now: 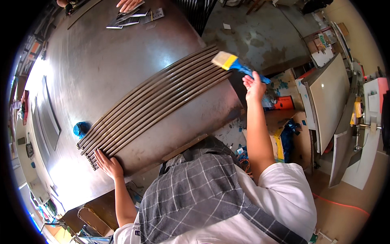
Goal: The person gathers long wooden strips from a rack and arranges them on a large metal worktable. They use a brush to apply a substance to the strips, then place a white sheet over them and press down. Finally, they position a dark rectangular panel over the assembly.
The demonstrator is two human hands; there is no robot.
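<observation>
Several long, thin metal rods [154, 91] lie side by side in a slanting row across the metal table [122, 53]. My right hand [254, 86] is closed round the blue-wrapped handle of a paintbrush [226, 61]. The brush has a yellow band and pale bristles, which are over the rods' far right ends; I cannot tell whether they touch. Near the rods' lower left ends, my left hand [109, 164] lies flat with its fingers stretched out, the fingertips on the nearest rods. Just beyond those ends stands a small blue-covered container [81, 129].
Another person's hand [129, 5] is over flat dark pieces [132, 19] at the table's far side. Thin grey sheets [46, 116] lie at the left. On my right, large pale panels [327, 101] lean upright, with an orange-red item [283, 103] beside the table.
</observation>
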